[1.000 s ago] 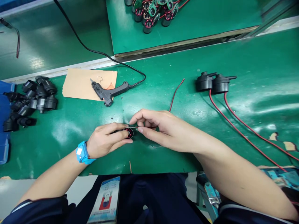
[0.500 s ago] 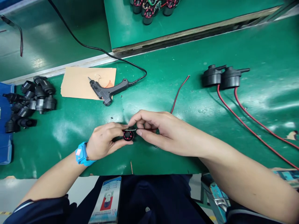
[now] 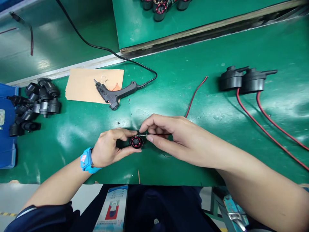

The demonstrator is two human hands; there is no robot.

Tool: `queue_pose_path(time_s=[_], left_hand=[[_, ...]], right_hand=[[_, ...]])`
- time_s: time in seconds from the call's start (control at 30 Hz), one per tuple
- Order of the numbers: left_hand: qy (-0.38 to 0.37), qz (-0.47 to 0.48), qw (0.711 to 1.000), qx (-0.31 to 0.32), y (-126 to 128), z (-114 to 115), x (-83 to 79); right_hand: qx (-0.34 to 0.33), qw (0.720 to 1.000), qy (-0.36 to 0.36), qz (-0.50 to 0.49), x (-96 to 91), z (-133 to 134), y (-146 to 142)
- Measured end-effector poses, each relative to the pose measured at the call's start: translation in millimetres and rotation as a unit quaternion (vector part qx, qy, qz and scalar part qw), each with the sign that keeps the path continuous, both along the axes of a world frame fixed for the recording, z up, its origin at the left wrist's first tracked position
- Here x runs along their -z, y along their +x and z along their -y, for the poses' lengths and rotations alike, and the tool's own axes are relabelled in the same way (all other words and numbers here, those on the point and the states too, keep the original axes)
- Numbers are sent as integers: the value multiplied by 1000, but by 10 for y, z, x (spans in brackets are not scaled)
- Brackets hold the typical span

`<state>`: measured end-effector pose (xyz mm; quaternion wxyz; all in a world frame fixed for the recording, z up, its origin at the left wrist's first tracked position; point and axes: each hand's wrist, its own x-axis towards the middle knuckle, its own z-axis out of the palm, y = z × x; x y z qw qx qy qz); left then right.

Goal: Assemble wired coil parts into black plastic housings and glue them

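Note:
Between the thumb and fingers of my left hand (image 3: 107, 146) is a small round black part with a ring of red coils, a motor stator (image 3: 136, 141) by its look. My right hand (image 3: 169, 133) pinches a thin red-and-black wire (image 3: 196, 93) close to the stator's upper right edge. The wire's silvery end reaches the top of the stator; whether it is joined there I cannot tell. Its other end sticks out behind my right hand onto the green bench.
A black glue gun (image 3: 114, 95) lies on brown cardboard (image 3: 79, 85), its cord running up left. Black plastic fittings (image 3: 43, 98) pile beside a blue bin (image 3: 8, 154). Two black pump-like housings (image 3: 253, 80) with red wires stand right. More stators (image 3: 159, 13) sit on the raised shelf.
The stator has turned so its round face shows more fully. Both hands keep their grips, and the whole view has shifted slightly.

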<state>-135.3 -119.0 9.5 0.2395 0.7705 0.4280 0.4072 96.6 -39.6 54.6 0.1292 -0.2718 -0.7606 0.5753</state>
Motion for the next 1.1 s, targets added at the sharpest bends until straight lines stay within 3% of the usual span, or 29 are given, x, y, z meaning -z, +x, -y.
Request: queue_pose_path(time_s=[0.23,0.43,0.53,0.73,0.83,0.93,1.1], left_hand=[[-1,-13,1000,5,-11,17,-4],[-57,2,997,-51,1,46,13],[-52,-10,997,-53,-4,51,29],[-43,4,996,-72,11,68,10],[-58,19,995,-80,22,79,-44],[-22,23,997,-75,14,75,-85],[40,32,996,-76,-5,57,-98]], right_hand=[[46,999,21,3,19,35,-33],[103,976,188,-23,83,114,-78],[101,970,222,-19,109,136,-83],[123,980,156,-11,116,88,-83],[134,987,84,-17,99,72,-105],[141,989,-2,-42,63,101,-159],[112,989,-72,-70,5,212,-250]])
